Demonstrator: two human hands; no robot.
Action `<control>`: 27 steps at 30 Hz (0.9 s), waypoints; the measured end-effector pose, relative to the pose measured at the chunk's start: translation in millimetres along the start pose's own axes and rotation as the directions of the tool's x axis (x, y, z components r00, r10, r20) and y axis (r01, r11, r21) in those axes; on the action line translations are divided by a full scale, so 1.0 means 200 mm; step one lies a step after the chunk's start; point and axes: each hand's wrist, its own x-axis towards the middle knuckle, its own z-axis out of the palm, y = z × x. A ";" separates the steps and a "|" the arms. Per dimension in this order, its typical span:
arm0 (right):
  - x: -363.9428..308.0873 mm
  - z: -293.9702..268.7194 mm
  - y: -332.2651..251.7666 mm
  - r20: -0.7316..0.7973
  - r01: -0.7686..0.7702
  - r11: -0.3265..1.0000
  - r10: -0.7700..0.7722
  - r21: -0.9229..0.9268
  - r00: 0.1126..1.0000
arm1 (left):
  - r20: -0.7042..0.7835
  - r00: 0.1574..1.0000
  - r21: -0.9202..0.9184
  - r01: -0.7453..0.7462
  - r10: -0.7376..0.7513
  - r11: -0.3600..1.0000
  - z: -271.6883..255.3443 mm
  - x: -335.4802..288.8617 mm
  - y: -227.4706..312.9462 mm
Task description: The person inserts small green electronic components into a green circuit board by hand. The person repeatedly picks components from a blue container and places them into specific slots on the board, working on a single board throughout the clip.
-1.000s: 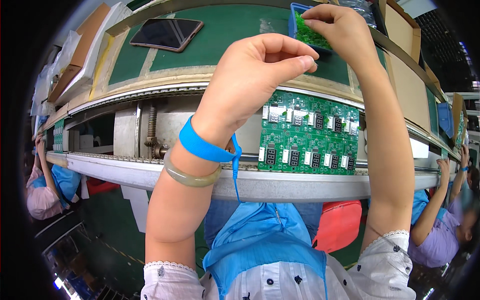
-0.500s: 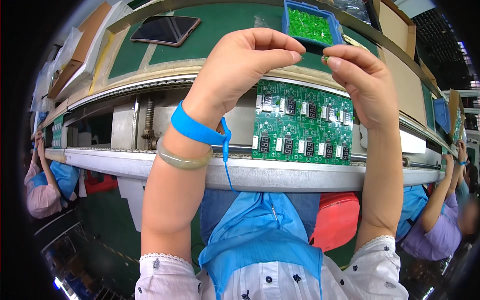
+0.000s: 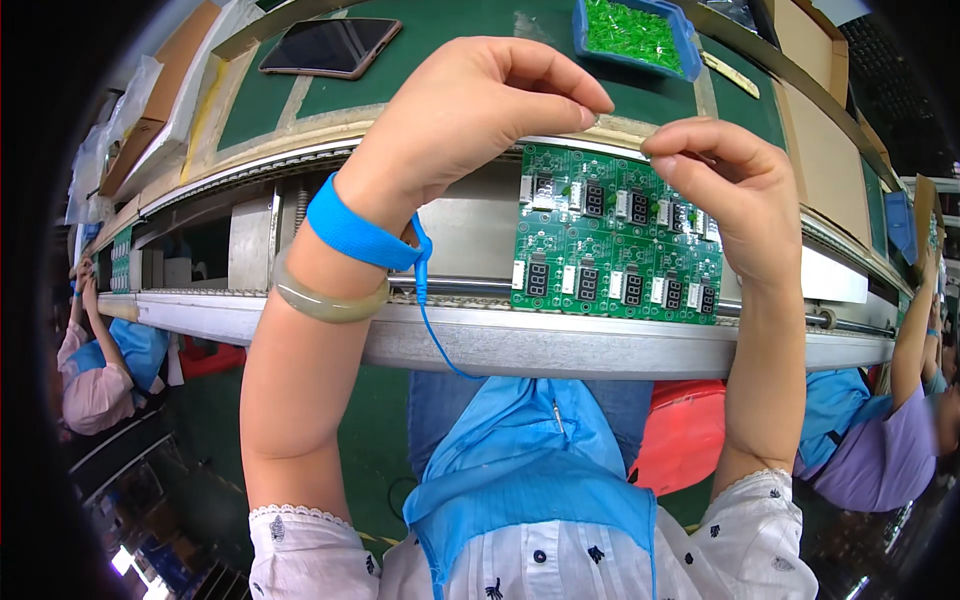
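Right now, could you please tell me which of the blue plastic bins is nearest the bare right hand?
The rectangular blue plastic bin holding small green pieces, just beyond the bare right hand; another blue plastic bin sits much farther right.

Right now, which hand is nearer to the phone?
Left. The left hand is below and right of the phone in the picture; the right hand is much farther right, by the circuit board.

Bright, fairly even light falls on the green circuit-board panel (image 3: pixel 610 262); the smartphone (image 3: pixel 330 47) carries pale reflections on its screen. Fisheye distortion bows the metal rail (image 3: pixel 560 352), and black vignetting swallows the corners. White glare spots the dim lower left, while detail softens near the right rim
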 end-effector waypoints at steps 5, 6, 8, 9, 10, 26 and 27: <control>-0.02 0.02 0.01 0.058 0.090 0.971 -0.079 -0.221 0.995 | 0.010 1.000 -0.051 0.010 -0.009 0.999 -0.02 -0.03 -0.07; -0.03 0.02 0.01 0.081 0.117 0.953 -0.098 -0.280 0.992 | 0.019 1.000 -0.055 0.019 -0.018 0.998 -0.02 -0.03 -0.08; -0.03 0.03 0.01 0.103 0.151 0.928 -0.123 -0.340 0.987 | 0.037 0.999 -0.062 0.037 -0.034 0.997 -0.02 -0.03 -0.10; -0.03 0.02 0.02 0.116 0.170 0.912 -0.136 -0.374 0.984 | 0.046 0.998 -0.068 0.035 -0.032 0.997 -0.02 -0.03 -0.10; -0.04 0.02 0.02 0.130 0.189 0.893 -0.148 -0.408 0.980 | 0.053 0.998 -0.073 0.034 -0.030 0.997 -0.02 -0.03 -0.10; -0.06 0.08 0.05 0.259 0.358 0.635 -0.246 -0.685 0.934 | 0.033 0.995 -0.016 -0.094 0.095 0.995 -0.01 -0.02 -0.15; -0.06 0.08 0.04 0.267 0.366 0.627 -0.250 -0.687 0.931 | 0.053 0.998 -0.074 -0.040 0.044 0.996 -0.01 -0.02 -0.14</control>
